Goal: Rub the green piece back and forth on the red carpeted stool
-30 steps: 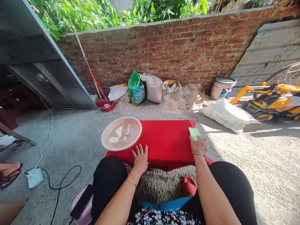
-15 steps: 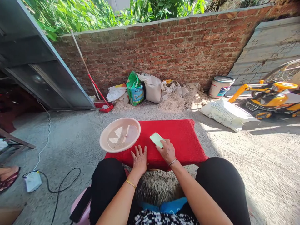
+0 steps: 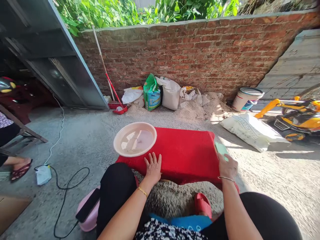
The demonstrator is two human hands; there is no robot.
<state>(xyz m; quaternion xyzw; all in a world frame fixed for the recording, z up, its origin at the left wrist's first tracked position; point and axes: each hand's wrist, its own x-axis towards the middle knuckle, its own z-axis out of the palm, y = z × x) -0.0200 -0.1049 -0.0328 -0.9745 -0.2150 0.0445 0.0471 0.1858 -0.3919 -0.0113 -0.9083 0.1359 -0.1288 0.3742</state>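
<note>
A low table covered with a red cloth (image 3: 185, 150) stands between my knees. My left hand (image 3: 153, 167) lies flat on the cloth near its front edge, fingers spread, just below a pale pink basin (image 3: 117, 146). The basin stands on the left end of the cloth with water in it. At the right edge of the table, my right hand (image 3: 228, 166) grips a pale green phone (image 3: 221, 148) by its near end. Part of the phone is hidden behind the fingers.
A pink tub (image 3: 87, 218) with a black flat object (image 3: 88, 205) on it sits by my left leg. A power strip (image 3: 43, 175) and black cable lie on the ground. Sacks (image 3: 171, 95) line the brick wall; another sack (image 3: 252, 130) lies right. At far left is another person's foot (image 3: 21, 168).
My right hand has carried the phone from the middle of the red cloth to the table's right edge. My left hand stays flat on the cloth. The view has shifted slightly.
</note>
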